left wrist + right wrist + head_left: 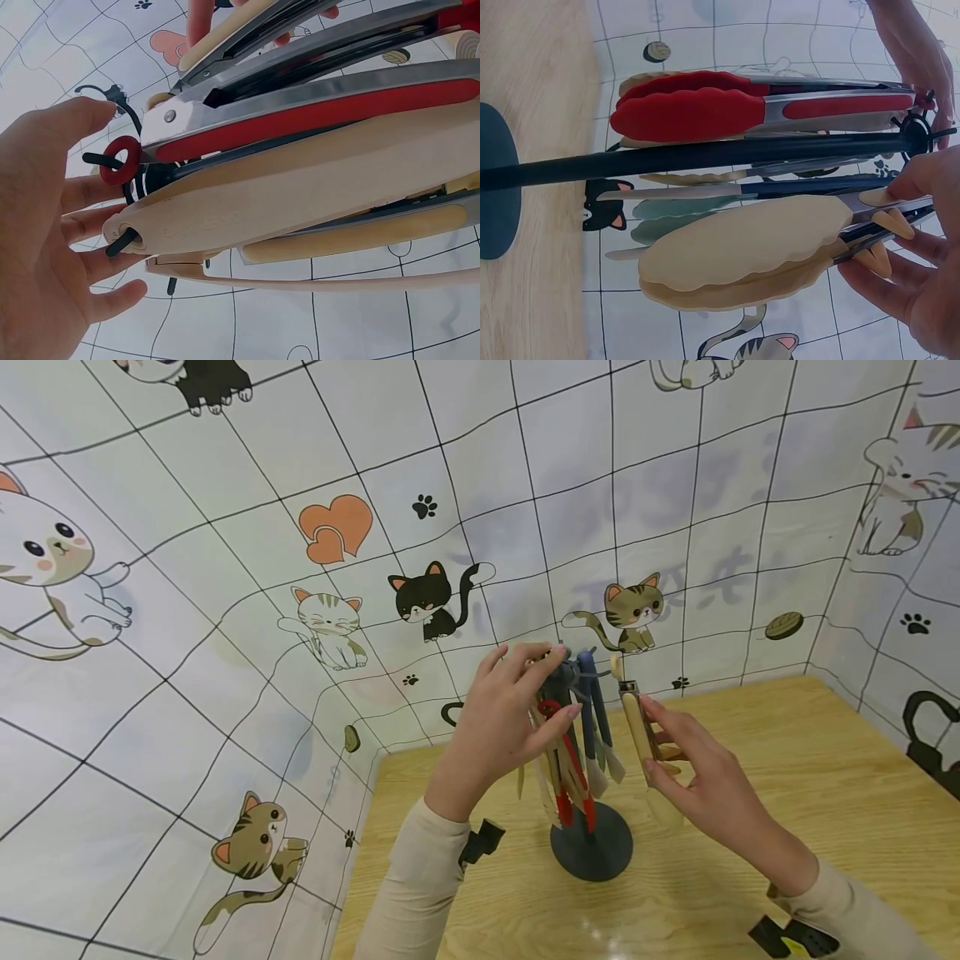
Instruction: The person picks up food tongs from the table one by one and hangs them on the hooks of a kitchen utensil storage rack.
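My right hand [708,781] grips a pair of tongs [742,244] by the handles. These tongs have cream scalloped tips, which hang downward, and their top end is close beside the hooks of a dark utensil stand [592,852]. At the top of the stand is my left hand [495,718], its fingers and thumb spread about the hooks, right at the hub. Red-tipped tongs [690,116] hang on the stand by a red ring, just below the left hand. Beside them hangs a light wooden-looking utensil [300,184] with a hook through its handle hole.
Blue-handled utensils [587,710] hang on the stand's right side. The stand's round base rests on a wood-grain table [750,860]. Behind and to the left rises a white sheet [247,710] with grid lines and cartoon cats, which meets the table's back edge.
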The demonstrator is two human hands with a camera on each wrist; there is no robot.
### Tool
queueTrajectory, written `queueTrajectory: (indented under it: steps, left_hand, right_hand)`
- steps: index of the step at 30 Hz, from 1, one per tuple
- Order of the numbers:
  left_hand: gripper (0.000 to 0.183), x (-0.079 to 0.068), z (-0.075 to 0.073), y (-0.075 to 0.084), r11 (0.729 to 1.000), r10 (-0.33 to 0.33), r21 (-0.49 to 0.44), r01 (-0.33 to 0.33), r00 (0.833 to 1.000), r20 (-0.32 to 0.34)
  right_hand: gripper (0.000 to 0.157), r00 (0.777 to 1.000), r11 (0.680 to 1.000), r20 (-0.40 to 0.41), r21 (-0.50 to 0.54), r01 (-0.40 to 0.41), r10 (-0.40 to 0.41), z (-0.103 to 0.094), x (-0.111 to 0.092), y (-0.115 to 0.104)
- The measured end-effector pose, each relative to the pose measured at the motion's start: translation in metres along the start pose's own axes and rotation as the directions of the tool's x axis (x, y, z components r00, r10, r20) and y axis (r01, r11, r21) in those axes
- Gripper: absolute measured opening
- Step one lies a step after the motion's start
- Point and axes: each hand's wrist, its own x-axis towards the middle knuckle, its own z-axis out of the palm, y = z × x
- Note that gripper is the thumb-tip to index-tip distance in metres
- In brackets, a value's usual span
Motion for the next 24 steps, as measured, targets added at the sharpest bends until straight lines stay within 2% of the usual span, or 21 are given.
queueTrajectory:
  steps: [8,24]
  left_hand:
    - [0.059,0.000,0.002,0.001,1.000,0.003,0.005,-0.003,1.000,-0.013]
    - [0.059,-0.002,0.002,-0.001,1.000,-0.001,-0.014,0.001,1.000,-0.003]
  right_hand:
    - [0.087,1.000,1.000,-0.008,-0.010,0.020,-0.020,0.003,-0.002,0.001]
    - [0.085,1.000,1.000,0.027,0.020,-0.002,0.002,0.012,-0.001,-0.002]
